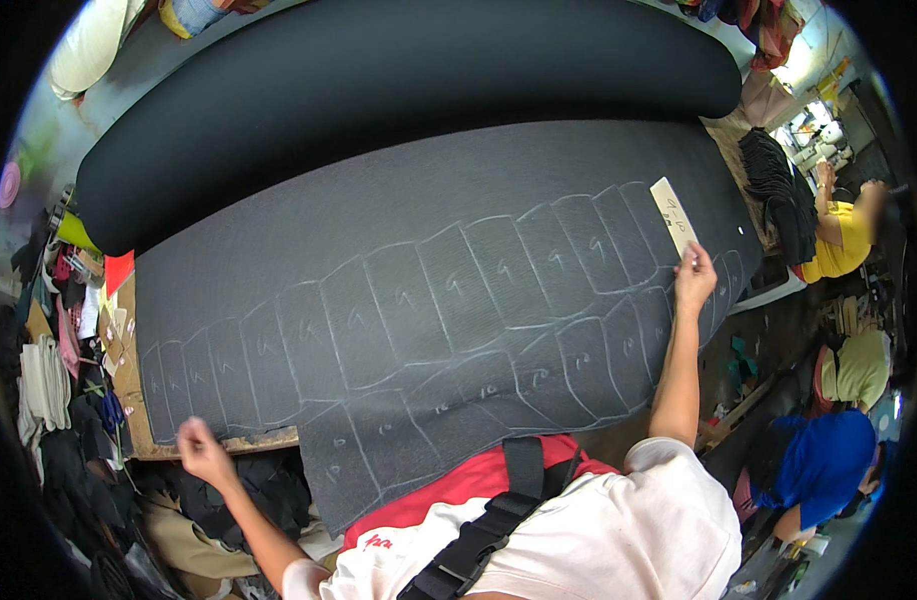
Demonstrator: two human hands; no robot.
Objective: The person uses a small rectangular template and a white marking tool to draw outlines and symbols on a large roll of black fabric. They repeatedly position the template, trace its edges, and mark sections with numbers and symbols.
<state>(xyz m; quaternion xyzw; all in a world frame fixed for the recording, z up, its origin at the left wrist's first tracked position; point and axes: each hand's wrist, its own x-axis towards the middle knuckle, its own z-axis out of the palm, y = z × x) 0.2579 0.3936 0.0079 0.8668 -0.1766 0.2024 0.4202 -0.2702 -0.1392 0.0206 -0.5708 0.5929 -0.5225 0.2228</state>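
Dark grey sheet material (408,200) covers the table, marked with rows of chalk outlines of repeated pattern pieces with handwritten marks inside. My right hand (695,272) is closed at the lower end of a narrow pale card pattern piece (672,214), which lies against the sheet at the right end of the outlined row. A tiny whitish spot shows at its fingertips, too small to name. My left hand (204,455) is at the table's front left edge, beside the sheet's corner; its fingers are curled but smeared by motion. The sheet's front part hangs over the edge against my body.
A thick black roll (408,80) lies along the table's far side. Dark folded cloth (778,195) is stacked at right, near a person in yellow (840,240). Another person in blue (813,460) sits lower right. Fabric scraps (46,380) crowd the left; dark cloth (263,495) lies below the table edge.
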